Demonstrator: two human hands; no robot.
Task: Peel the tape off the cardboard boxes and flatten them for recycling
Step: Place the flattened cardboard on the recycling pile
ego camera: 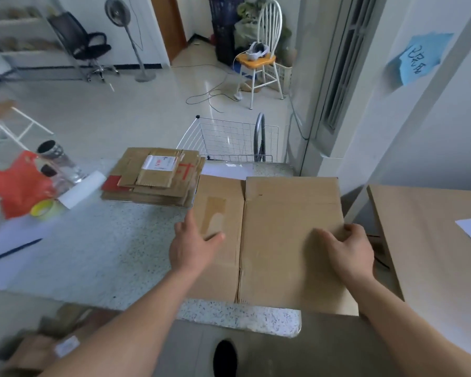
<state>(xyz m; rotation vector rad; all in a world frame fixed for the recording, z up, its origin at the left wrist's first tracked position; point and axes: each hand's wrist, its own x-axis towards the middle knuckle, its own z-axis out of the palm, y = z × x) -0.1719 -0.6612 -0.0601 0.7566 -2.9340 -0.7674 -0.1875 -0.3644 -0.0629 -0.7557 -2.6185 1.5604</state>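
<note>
On the speckled grey counter (114,248) lies a flattened brown cardboard box (278,240), its near-left corner hidden. The left hand (193,243) presses flat; the right hand (348,251) grips its right edge.

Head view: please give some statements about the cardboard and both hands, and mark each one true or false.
1. The flattened box lies on the speckled counter. True.
2. The left hand holds the pen. False: it rests on the box; the pen lies alone.
3. The right hand grips the box's right edge. True.
4. The stack of flattened boxes lies on the floor. False: it lies on the counter.
</note>
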